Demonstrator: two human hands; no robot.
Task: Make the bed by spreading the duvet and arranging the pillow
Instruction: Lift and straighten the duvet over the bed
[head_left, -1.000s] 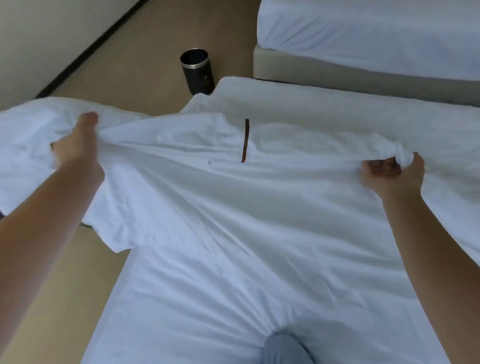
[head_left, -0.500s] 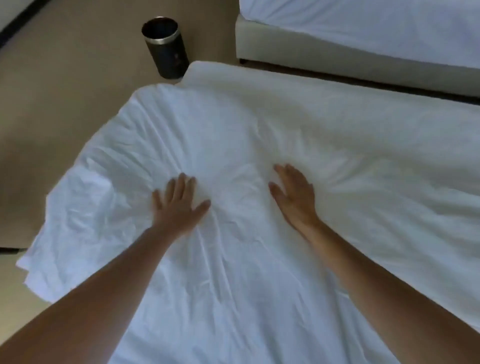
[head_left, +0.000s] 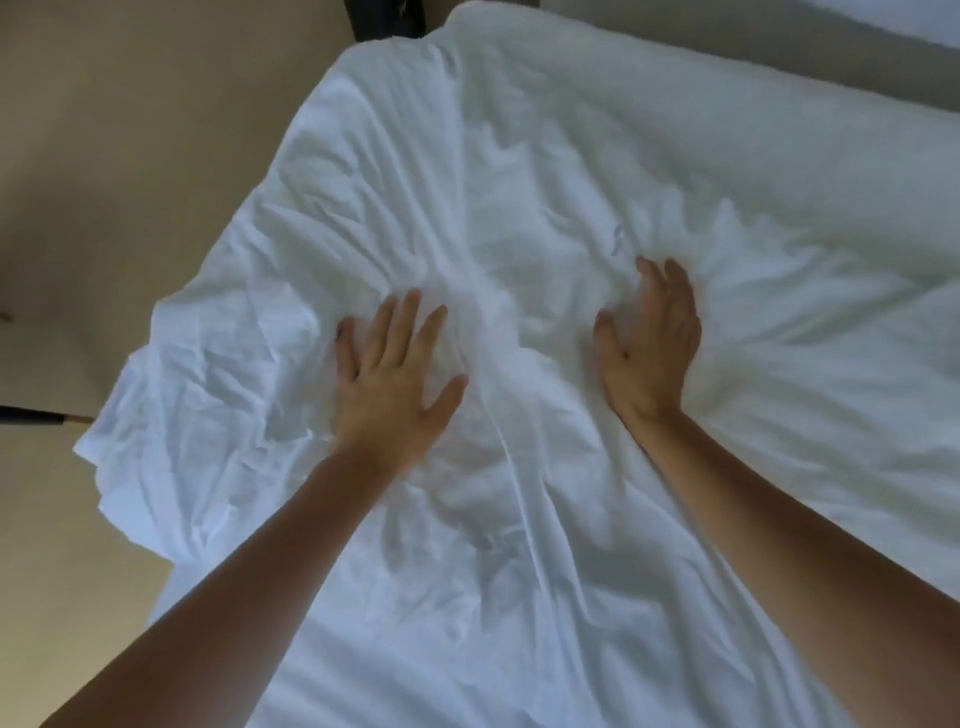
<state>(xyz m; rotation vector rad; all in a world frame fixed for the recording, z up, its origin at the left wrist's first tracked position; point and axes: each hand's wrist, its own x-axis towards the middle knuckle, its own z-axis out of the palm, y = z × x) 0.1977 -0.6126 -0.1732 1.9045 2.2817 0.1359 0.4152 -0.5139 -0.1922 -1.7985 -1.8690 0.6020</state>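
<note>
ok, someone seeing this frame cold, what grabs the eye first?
The two bare hands pressed open on the white duvet at centre frame: the left hand flat with fingers spread, the right hand tilted more onto its edge. Between them the fabric bunches into a ridge of creases that runs down toward the camera. At left, the duvet's rumpled corner hangs over the tan floor.

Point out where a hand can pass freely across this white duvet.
Free: the smoother duvet stretch beyond the right hand, toward the far edge, and the near strip between the forearms. Crowded: the bunched ridge between the right hand and left hand, and the crumpled corner overhanging the floor.
</note>
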